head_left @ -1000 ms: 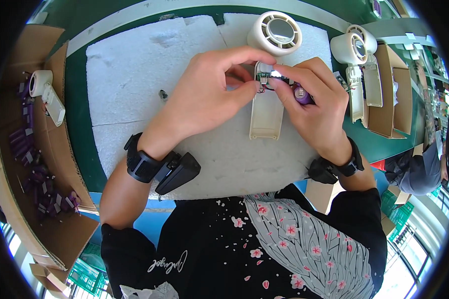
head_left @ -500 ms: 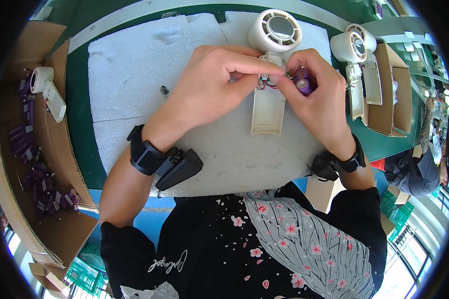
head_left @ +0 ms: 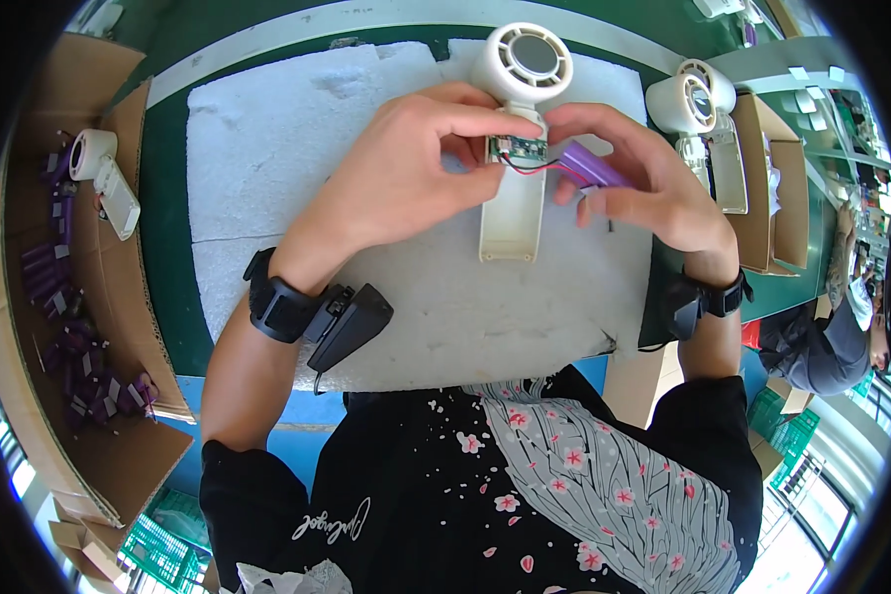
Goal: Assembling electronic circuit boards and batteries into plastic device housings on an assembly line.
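A cream handheld fan [head_left: 513, 223] lies on the foam sheet with its round head away from me and its handle shell open. My left hand [head_left: 406, 168] grips the fan near its neck, fingers above and thumb below a small green circuit board [head_left: 523, 148]. Red and black wires [head_left: 535, 168] run from the board toward a purple cylindrical battery [head_left: 592, 165]. My right hand [head_left: 653, 183] has the battery between its thumb and fingers, tilted beside the handle. Part of the battery's far end is hidden by that hand.
White foam sheet [head_left: 267, 178] covers the green table. At left, a cardboard box [head_left: 119, 297] holds several purple batteries [head_left: 45, 272] and another fan [head_left: 94, 155]. Two more fans [head_left: 681, 104] and an open carton [head_left: 787, 198] stand at right. A person [head_left: 822, 342] is further right.
My right hand has moved right and spread its fingers, laying the battery over sideways. The circuit board and wires now show more plainly. The fan sits slightly further left in view.
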`<state>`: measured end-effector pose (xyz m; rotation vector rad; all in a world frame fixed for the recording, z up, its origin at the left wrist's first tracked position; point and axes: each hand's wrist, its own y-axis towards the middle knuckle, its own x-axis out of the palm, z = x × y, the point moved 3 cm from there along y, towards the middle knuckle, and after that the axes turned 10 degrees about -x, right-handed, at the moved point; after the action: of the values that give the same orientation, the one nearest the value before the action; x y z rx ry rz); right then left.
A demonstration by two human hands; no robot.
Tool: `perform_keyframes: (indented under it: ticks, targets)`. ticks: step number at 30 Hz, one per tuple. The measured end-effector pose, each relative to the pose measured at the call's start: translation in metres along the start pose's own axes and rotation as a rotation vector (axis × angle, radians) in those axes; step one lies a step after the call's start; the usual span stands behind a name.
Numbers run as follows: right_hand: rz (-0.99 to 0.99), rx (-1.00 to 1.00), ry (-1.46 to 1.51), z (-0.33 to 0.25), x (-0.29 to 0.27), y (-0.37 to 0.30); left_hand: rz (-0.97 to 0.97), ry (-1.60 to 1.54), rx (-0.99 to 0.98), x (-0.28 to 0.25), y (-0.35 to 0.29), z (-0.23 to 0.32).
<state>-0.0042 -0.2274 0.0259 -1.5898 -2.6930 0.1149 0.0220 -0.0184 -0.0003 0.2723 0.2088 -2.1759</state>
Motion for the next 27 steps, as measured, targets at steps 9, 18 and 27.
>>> perform_keyframes:
  ticks: [9, 18, 27]
  targets:
    - [0.134, -0.194, -0.885, -0.016, 0.000, 0.000, 0.214, -0.108, -0.086, -0.003, 0.002, -0.002]
    - [0.100, -0.591, -1.224, -0.013, 0.018, -0.004, 0.304, -0.109, -0.063, 0.003, 0.001, -0.001]
    - [0.100, -0.473, -1.304, -0.014, 0.017, -0.001, 0.266, -0.161, -0.076, 0.004, 0.001, -0.002]
